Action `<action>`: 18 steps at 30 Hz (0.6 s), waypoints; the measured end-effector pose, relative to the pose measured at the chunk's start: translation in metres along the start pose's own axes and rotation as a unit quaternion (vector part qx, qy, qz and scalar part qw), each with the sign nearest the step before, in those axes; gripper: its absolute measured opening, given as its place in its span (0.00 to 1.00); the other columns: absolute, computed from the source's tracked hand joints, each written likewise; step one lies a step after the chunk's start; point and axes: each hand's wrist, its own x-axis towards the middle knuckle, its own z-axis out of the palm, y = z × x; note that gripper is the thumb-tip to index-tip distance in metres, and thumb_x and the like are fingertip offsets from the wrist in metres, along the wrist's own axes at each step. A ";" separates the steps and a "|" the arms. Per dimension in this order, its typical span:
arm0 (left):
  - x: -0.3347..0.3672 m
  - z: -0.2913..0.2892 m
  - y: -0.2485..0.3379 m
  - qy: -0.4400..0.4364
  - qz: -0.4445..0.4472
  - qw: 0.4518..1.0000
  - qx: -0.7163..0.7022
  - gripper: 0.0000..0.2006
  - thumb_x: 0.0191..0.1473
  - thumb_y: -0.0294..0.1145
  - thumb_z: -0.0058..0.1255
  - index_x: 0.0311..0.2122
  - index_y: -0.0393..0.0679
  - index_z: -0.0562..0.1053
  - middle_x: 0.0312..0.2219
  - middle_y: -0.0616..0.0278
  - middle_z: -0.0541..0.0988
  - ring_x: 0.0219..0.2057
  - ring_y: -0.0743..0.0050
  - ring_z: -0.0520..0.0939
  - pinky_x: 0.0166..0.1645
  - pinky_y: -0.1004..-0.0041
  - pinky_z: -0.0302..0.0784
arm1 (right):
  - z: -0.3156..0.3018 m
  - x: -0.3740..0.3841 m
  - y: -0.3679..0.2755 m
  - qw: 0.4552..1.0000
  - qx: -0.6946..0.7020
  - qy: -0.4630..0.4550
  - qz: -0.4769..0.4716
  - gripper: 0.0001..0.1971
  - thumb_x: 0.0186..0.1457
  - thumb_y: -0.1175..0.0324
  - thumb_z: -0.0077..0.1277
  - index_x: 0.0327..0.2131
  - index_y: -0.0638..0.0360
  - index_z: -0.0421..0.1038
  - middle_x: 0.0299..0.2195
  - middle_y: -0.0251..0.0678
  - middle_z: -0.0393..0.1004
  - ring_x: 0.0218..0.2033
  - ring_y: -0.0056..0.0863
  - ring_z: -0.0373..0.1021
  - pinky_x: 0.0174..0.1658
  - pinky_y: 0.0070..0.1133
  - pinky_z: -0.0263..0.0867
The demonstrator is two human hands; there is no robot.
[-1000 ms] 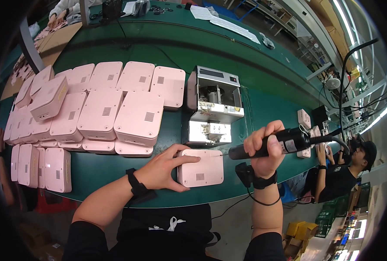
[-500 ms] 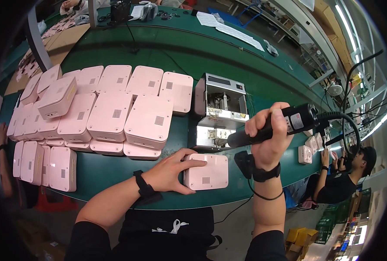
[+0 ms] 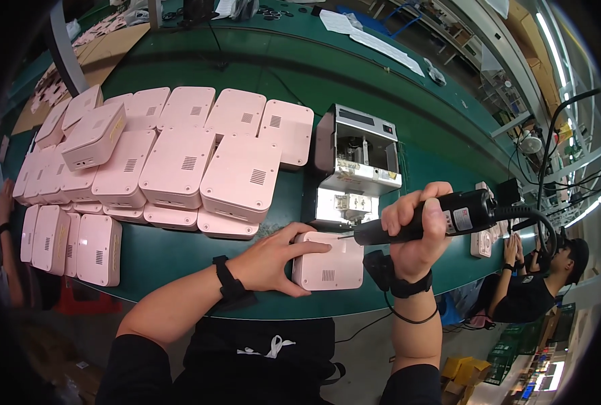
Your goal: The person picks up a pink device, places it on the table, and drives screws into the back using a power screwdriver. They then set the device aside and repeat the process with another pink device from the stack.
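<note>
Item: 1 pink case (image 3: 334, 266), lying flat on the table near its front edge, vented face up. It sat directly right of the left hand (image 3: 270, 260), in contact with it, and to the left of the right hand (image 3: 422, 226), which was apart from it.

Left hand: thumb and fingers spread moderately wide around the case's left end, holding it; 1 finger lay across the top face. A black strap (image 3: 227, 278) circled the wrist.

Right hand: wrapped closely around 1 black corded screwdriver (image 3: 457, 214), held nearly level. Its thin bit pointed left over the case's far side; whether the tip touched could not be told. A black band (image 3: 412, 287) circled this wrist.

Surface: green table (image 3: 169, 260). Upon it, to the left, a layered stock of pink cases (image 3: 182, 162), with 1 tilted on top, and a short row of cases standing on edge (image 3: 99, 250). Beyond the pink case in hand, 1 grey metal machine (image 3: 364, 179) with an open front.

Room: white papers (image 3: 381, 52) on the far bench; 1 co-worker in a black cap (image 3: 530, 293) at the right; yellow boxes (image 3: 468, 371) and green crates (image 3: 506, 351) on the floor.
</note>
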 end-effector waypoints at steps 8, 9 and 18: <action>0.000 0.003 -0.002 0.006 0.006 1.000 0.007 0.39 0.35 0.42 0.72 0.58 0.59 0.70 0.55 0.54 0.65 0.54 0.52 0.73 0.56 0.61 0.74 | -0.003 0.000 0.004 1.000 0.016 -0.020 0.005 0.09 0.61 0.64 0.43 0.39 0.56 0.59 0.19 0.34 0.63 0.15 0.23 0.58 0.23 0.24 0.61; -0.001 0.002 -0.002 0.008 0.006 1.000 0.008 0.39 0.35 0.42 0.72 0.58 0.59 0.70 0.55 0.54 0.65 0.54 0.52 0.73 0.56 0.61 0.74 | -0.003 0.000 0.004 1.000 0.013 -0.020 0.005 0.09 0.61 0.63 0.43 0.39 0.56 0.59 0.19 0.34 0.63 0.15 0.23 0.58 0.23 0.24 0.61; -0.003 0.003 -0.001 0.001 0.000 1.000 0.016 0.40 0.35 0.41 0.72 0.58 0.60 0.70 0.56 0.53 0.64 0.54 0.51 0.72 0.57 0.61 0.74 | 0.003 0.021 -0.022 0.998 0.008 0.027 -0.064 0.09 0.63 0.61 0.43 0.40 0.55 0.59 0.19 0.32 0.63 0.15 0.22 0.58 0.24 0.24 0.60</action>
